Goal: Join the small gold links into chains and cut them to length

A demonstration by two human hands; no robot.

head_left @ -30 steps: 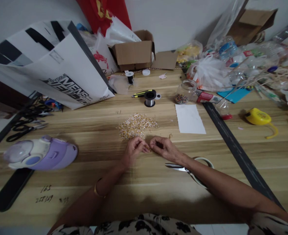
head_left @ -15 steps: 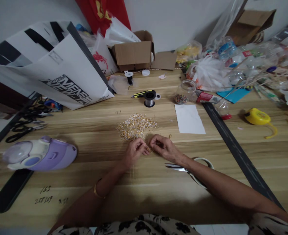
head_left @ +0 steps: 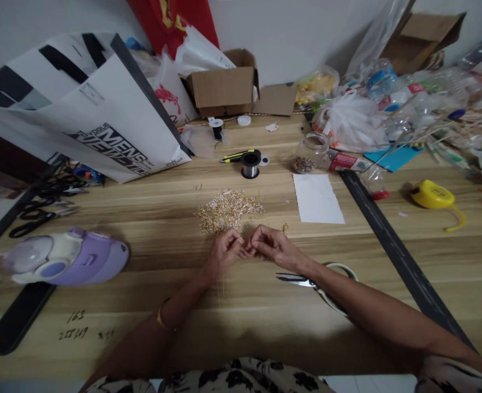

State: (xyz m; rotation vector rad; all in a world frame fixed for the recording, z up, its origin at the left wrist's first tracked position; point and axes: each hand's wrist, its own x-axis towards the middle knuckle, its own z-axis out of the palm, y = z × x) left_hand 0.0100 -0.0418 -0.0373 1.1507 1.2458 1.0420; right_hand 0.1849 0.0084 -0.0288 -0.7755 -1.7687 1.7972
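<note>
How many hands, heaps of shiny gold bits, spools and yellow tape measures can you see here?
Hands: 2, the left hand and the right hand
Heap of shiny gold bits: 1
Spools: 2, a dark spool and a silver spool
Yellow tape measure: 1
Total: 6

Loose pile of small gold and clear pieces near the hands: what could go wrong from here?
The gold-and-clear pile lies loose beside the left hand; a nudge could scatter it. The cream-handled metal scissors lie partly beneath the right forearm, which might catch them. The clear round jar seems lidless, so a knock could spill its multicoloured contents.
</note>
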